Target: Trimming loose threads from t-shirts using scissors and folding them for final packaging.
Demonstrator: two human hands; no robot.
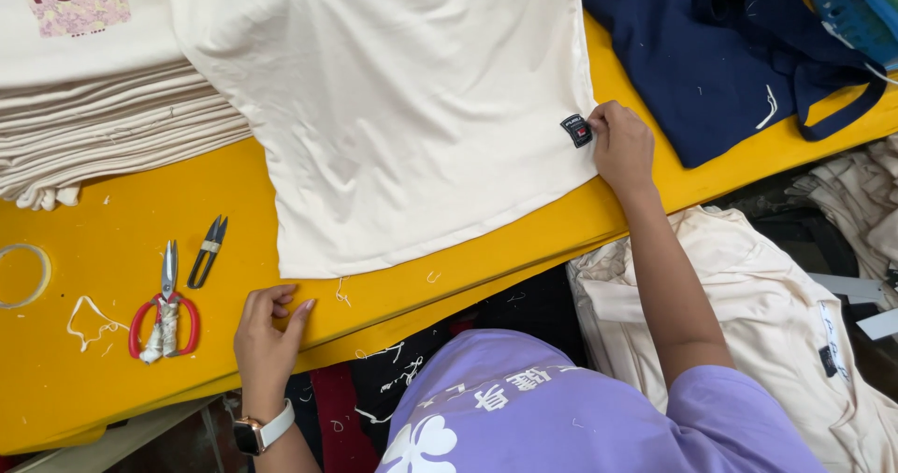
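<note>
Shirt label (577, 130) at right hand (623, 148) fingertips.

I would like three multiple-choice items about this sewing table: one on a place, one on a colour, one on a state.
1. Where are the red-handled scissors?
A. on the navy garment
B. on the yellow table, left of the cream shirt
C. in the right hand

2. What colour is the table?
A. yellow
B. grey
C. green

3. What is the right hand doing?
A. hanging free
B. gripping the thread snips
C. touching the cream shirt by its small dark label

Answers: 1 B, they lie near the thread snips; 2 A, bare yellow surface shows; 3 C, fingertips meet the hem corner, while the left hand rests on the table edge.
</note>
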